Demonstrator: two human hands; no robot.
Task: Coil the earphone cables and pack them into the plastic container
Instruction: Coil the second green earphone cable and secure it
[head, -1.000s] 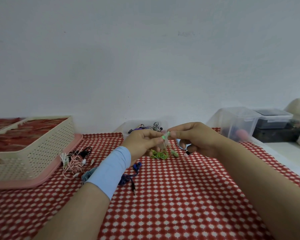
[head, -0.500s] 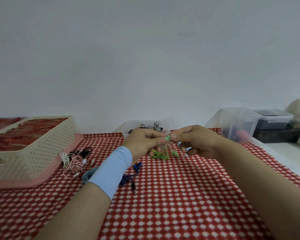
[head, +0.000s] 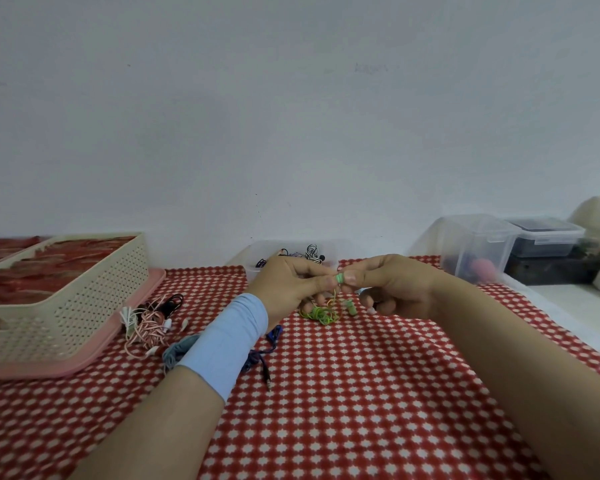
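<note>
Cable (head: 321,311) hangs straight down from your pinch: left grip (head: 284,282) and right grip (head: 395,285) both squeeze its green earbud (head: 340,279), loose tangle on the surface (head: 361,393) just below, plastic container (head: 267,249) right behind them.

Cannot tell what the blurred clear box (head: 478,252) holds, nor much of the green earbud (head: 340,279) between pinching fingertips (head: 327,280).

A red-and-white patterned cloth (head: 361,393) covers the bench. At 9 o'clock, a beige perforated basket (head: 84,306) sits on a pink tray (head: 32,369). At 3 o'clock, a clear lidded tub (head: 478,251) stands just beside a dark-filled lidded box (head: 544,237), which rests on a black case (head: 551,273). A white wall (head: 291,116) stands behind.
</note>
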